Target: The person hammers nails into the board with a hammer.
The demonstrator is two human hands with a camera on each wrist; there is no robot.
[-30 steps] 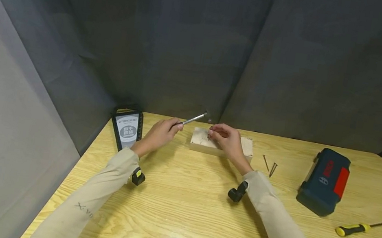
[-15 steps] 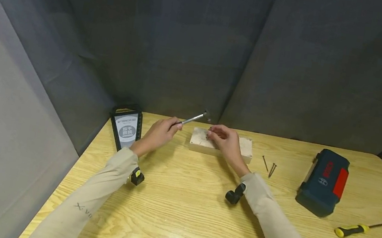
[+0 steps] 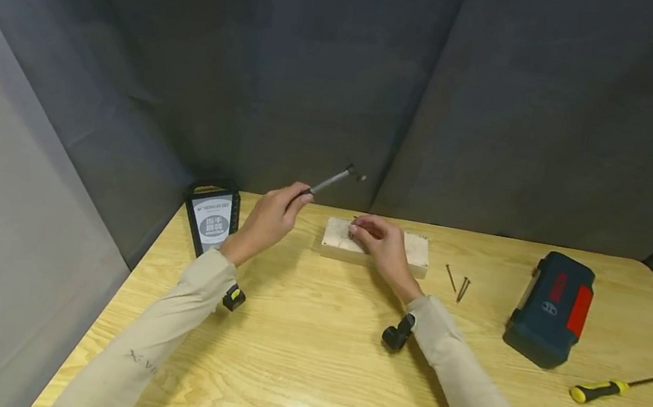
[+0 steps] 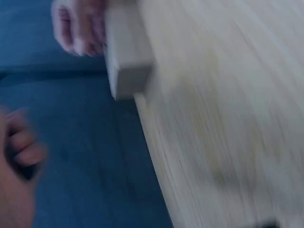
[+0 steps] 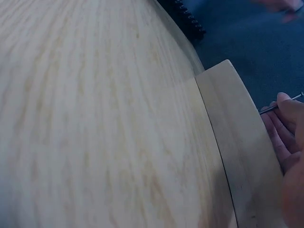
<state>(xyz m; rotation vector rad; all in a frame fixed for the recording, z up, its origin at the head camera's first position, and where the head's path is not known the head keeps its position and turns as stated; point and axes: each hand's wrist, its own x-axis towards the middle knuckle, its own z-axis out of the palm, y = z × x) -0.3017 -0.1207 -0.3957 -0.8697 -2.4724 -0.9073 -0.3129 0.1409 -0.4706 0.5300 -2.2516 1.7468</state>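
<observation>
My left hand [image 3: 269, 219] grips a small hammer [image 3: 333, 178] by its handle, the metal head raised above and left of a pale wooden block [image 3: 337, 237]. The block lies near the table's far edge. My right hand [image 3: 377, 238] rests on the block and pinches a nail [image 3: 353, 221] upright on its top. In the right wrist view the nail [image 5: 281, 104] shows between my fingers [image 5: 287, 124] over the block [image 5: 237, 142]. The left wrist view is blurred, showing the block's end [image 4: 124, 57] and my left hand's curled fingers [image 4: 21, 147].
A black wrench-set holder [image 3: 210, 218] stands at the far left of the wooden table [image 3: 306, 341]. Loose nails [image 3: 458, 281] lie right of the block. A dark blue and red case [image 3: 551, 309] and a yellow-handled screwdriver [image 3: 609, 389] lie at the right. Dark cloth walls enclose the table.
My left hand has lifted the hammer, so its head is now higher above the block. My right hand stays on the block with the nail.
</observation>
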